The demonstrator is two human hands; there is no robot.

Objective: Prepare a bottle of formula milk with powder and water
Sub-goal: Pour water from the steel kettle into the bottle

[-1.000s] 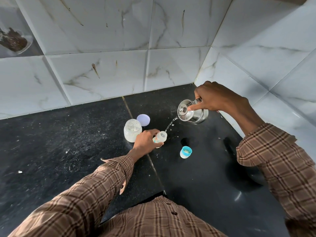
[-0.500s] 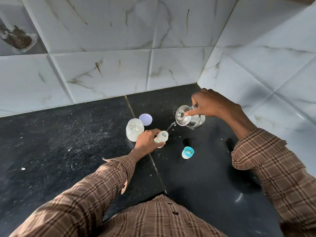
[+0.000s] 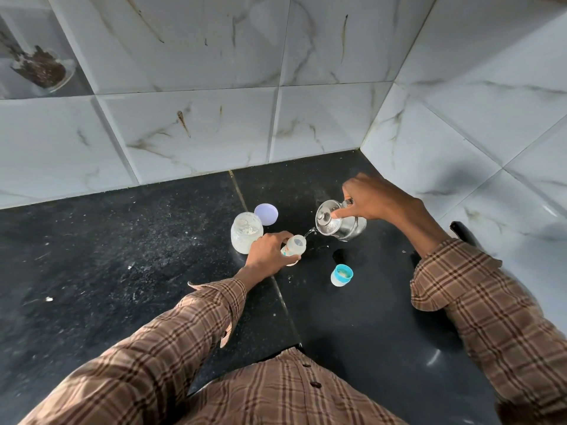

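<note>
Baby bottle [image 3: 295,245]: a small see-through bottle with no top on. It stands on the black counter [image 3: 122,256], a bit tipped, right by the line where two slabs meet.
Left hand [image 3: 268,251]: wrapped around the side of the baby bottle. The fingers curl round it and hold it steady. The hand covers the lower part of the bottle.
Kettle [image 3: 339,223]: small and shiny, made of metal, with its lid on. It is up in the air just to the right of the baby bottle and tipped toward it.
Right hand [image 3: 372,200]: closed on the kettle's handle from above. One finger is stretched out and presses on the kettle lid.
Water [image 3: 310,232]: a thin stream runs from the kettle's spout down to the open mouth of the baby bottle.
Powder jar [image 3: 246,233]: a see-through jar with pale powder inside. It is open and stands just left of the baby bottle, touching the left hand.
Jar lid [image 3: 266,214]: round and light purple. It lies flat behind the baby bottle, close to the powder jar.
Bottle cap [image 3: 342,275]: white with a blue ring. It stands alone, in front of the baby bottle and to its right, not touching it.
Sleeves [image 3: 190,326]: brown checked cloth on both arms.
Wall [image 3: 199,133]: white marble-look tiles behind the baby bottle and to its right.
</note>
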